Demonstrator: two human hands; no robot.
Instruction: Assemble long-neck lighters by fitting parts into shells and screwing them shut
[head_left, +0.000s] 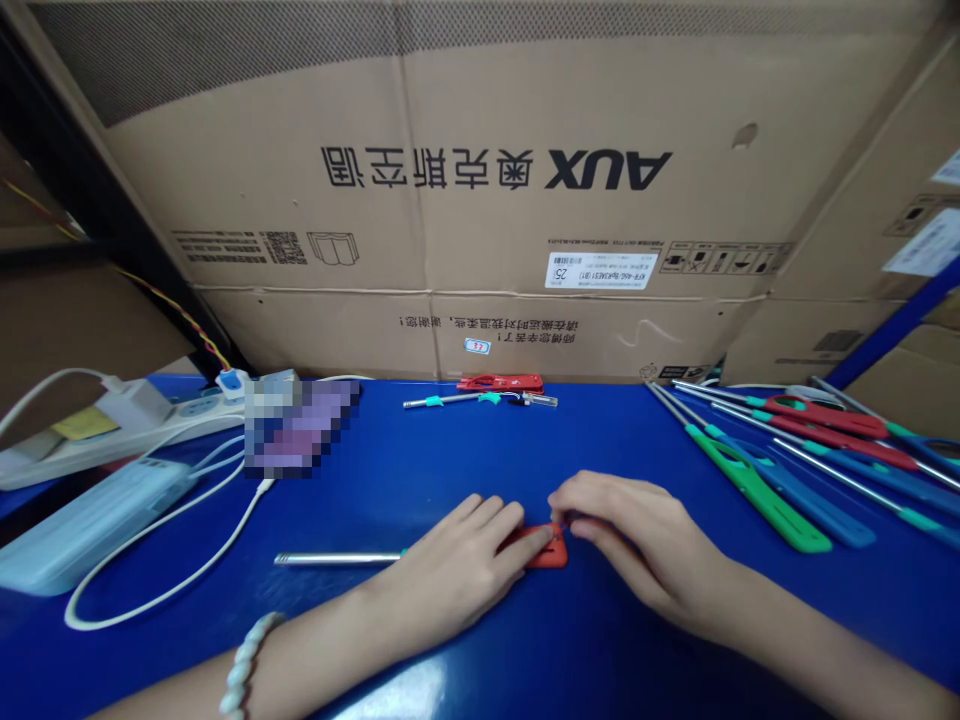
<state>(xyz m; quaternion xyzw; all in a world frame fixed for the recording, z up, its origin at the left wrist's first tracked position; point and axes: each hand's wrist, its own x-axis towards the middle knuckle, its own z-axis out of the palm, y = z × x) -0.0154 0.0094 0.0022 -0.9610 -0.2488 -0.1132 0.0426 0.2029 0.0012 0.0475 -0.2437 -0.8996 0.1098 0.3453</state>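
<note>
A red long-necked lighter (pixel 555 553) lies flat on the blue tabletop. Its metal tube (pixel 337 559) points left. My left hand (pixel 472 550) is closed over the lighter's body, covering most of it, with the index finger reaching to the right end. My right hand (pixel 637 535) is closed in a pinch at that same end, thumb and fingertips together. What sits between those fingertips is hidden. Farther back lie a red lighter shell (pixel 510 383) and, in front of it, a thin lighter tube assembly (pixel 442 401) with green tape and a clear part at its right.
Several long-necked lighters, such as a green one (pixel 765 490), lie in a pile at the right. At the left are a light-blue power bank (pixel 97 525), a white cable (pixel 150 618), a power strip (pixel 202 410) and a pixelated object (pixel 307 425). A cardboard wall (pixel 480 90) closes the back.
</note>
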